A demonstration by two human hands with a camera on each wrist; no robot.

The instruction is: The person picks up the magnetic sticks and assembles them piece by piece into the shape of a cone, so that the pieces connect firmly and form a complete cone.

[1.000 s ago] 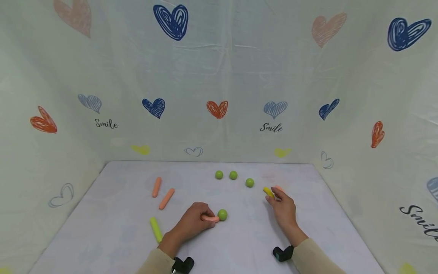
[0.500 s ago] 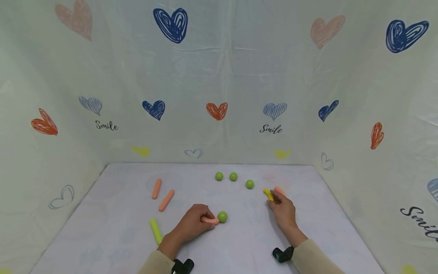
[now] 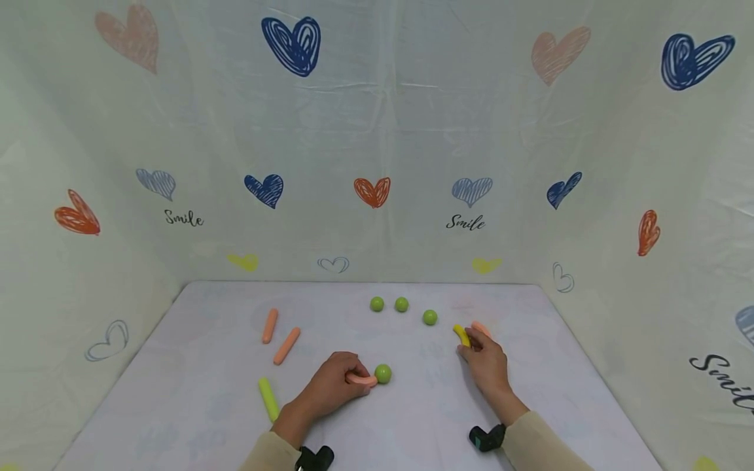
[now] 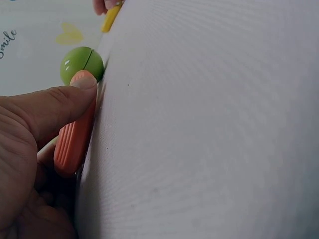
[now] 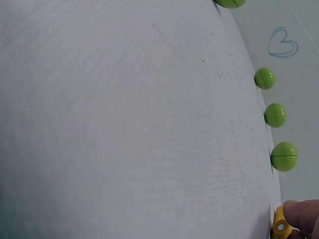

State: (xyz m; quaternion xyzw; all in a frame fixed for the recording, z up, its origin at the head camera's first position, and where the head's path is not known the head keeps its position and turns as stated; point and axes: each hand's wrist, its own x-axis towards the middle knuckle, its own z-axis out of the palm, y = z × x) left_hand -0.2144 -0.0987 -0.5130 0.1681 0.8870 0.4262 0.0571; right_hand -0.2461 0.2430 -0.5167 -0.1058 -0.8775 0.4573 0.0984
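Observation:
In the head view my left hand (image 3: 337, 378) pinches a curved orange toy building stick (image 3: 361, 379). One end of that stick meets a green ball (image 3: 383, 373) on the table. Close up in the left wrist view, the thumb lies across the ridged orange stick (image 4: 75, 139), by the seamed green ball (image 4: 79, 64). Further right, my right hand (image 3: 487, 366) pinches a curved yellow stick (image 3: 462, 335) between thumb and fingers. A pale round spot shows on the end of the yellow stick (image 5: 280, 228) in the right wrist view. Another orange stick (image 3: 480, 328) lies just behind the right fingers, partly covered.
Three more green balls, one of them a ball (image 3: 430, 317) nearest the right hand, sit toward the back. Two straight orange sticks, including one stick (image 3: 287, 346), lie at left. A lime stick (image 3: 268, 398) is partly behind the left wrist. A heart-printed curtain (image 3: 377, 131) encloses the table.
The yellow stick has turned slightly in my right fingers, and the right hand has shifted a little. The left hand keeps its hold on the orange stick. The head view has tilted slightly.

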